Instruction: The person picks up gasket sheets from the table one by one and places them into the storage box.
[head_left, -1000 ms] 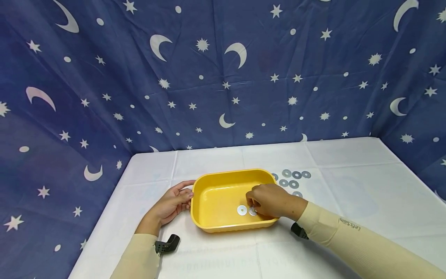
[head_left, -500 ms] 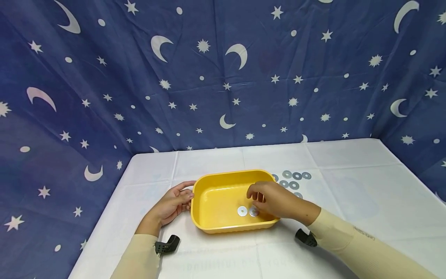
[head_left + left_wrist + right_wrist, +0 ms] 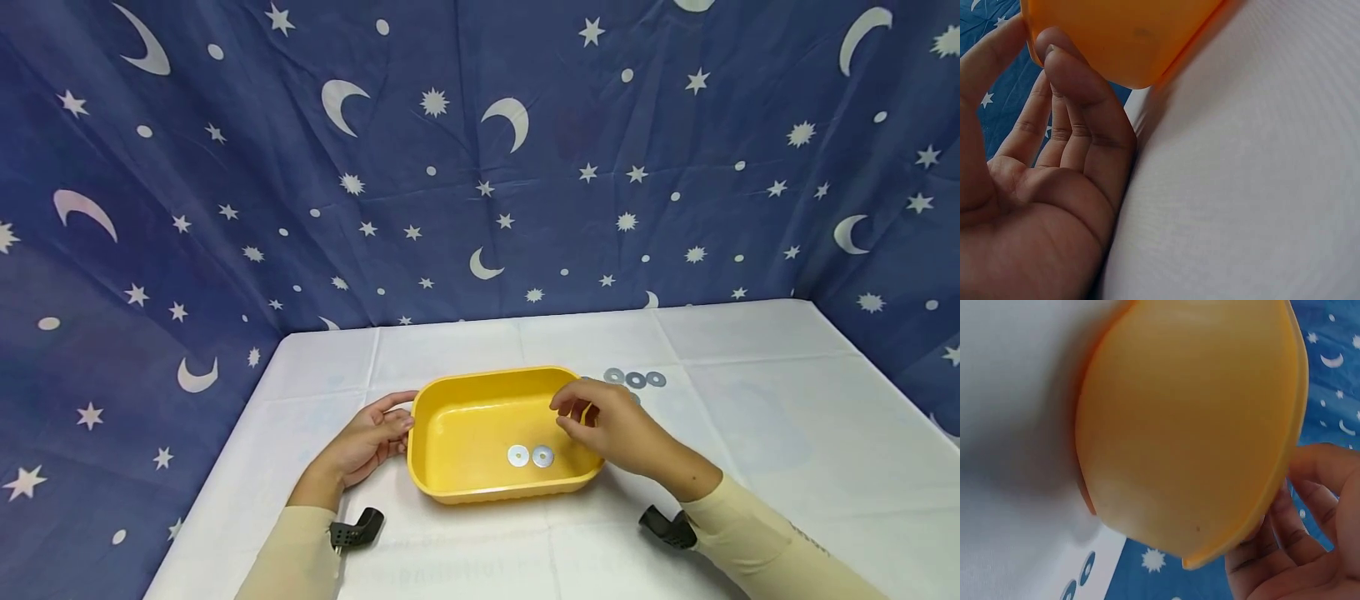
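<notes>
A yellow plastic tub (image 3: 465, 433) stands on the table, two flat round metal washers lying side by side on its floor: the left washer (image 3: 518, 456) and the right washer (image 3: 543, 456). At the tub's left end, my left hand (image 3: 367, 442) holds the rim, its thumb over the edge and other fingers against the outer wall (image 3: 1129, 37). My right hand (image 3: 611, 425) hovers above the tub's right end, fingers loosely bent, with nothing visible between them. In the right wrist view, those fingers (image 3: 1304, 540) show partly behind the tub's rim.
Behind the tub's right end lie several loose washers (image 3: 635, 380), some partly hidden by my right hand. White cloth (image 3: 750, 375) covers the table. A dark blue curtain with stars and moons (image 3: 480, 167) hangs behind and at both sides.
My right hand has let go of the right washer on the tub floor, opened its fingers, then lifted and drawn right toward the tub's edge. The left hand has stayed put.
</notes>
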`<state>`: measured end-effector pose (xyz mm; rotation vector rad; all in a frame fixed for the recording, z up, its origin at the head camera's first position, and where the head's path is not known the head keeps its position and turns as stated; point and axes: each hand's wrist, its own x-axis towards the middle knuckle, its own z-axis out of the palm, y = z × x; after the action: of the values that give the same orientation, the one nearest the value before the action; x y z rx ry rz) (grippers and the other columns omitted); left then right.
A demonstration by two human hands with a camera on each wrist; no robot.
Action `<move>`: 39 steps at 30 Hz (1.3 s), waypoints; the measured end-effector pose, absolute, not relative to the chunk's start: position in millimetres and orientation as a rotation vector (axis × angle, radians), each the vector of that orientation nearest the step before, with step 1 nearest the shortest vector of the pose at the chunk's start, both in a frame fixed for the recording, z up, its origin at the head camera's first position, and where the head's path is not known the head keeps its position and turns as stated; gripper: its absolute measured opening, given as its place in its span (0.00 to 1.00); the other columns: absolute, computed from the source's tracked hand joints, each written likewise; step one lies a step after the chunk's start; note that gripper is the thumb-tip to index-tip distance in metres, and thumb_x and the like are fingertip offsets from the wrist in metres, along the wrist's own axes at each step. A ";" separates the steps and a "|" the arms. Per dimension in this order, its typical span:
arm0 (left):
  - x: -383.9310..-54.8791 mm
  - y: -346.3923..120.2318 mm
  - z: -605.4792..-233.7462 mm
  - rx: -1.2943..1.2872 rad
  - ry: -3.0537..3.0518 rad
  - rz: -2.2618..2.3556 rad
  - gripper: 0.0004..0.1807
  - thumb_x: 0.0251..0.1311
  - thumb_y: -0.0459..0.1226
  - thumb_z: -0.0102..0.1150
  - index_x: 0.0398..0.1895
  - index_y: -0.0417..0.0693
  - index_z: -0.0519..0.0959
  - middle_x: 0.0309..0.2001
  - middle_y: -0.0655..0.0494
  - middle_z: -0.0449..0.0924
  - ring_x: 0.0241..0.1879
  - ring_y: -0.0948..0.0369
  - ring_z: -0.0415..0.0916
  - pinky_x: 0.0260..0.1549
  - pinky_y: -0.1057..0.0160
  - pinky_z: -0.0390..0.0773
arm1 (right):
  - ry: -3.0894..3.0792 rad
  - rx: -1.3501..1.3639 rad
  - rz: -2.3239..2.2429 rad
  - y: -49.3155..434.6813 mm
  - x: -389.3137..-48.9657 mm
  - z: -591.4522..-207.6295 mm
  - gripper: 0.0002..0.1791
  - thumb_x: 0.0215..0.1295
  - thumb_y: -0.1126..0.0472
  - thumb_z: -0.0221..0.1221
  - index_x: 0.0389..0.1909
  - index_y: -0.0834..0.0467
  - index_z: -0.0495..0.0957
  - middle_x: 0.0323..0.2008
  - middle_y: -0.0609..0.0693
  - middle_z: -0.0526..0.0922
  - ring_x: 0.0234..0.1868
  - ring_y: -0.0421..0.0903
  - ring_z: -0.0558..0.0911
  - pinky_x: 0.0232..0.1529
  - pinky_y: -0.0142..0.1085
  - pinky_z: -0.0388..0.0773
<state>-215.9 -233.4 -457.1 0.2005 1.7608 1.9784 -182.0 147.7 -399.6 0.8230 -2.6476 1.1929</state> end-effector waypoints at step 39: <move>-216.0 -234.7 -458.4 0.226 1.737 1.980 0.32 0.71 0.35 0.56 0.74 0.41 0.57 0.39 0.59 0.79 0.32 0.66 0.77 0.35 0.71 0.81 | -2.978 0.431 1.293 228.8 -216.4 -413.3 0.06 0.66 0.65 0.61 0.42 0.61 0.80 0.29 0.51 0.79 0.26 0.45 0.76 0.24 0.31 0.75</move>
<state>-216.0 -234.7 -458.4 0.2258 1.7372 1.9805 -216.4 228.8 -413.3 0.4306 -2.9781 1.2934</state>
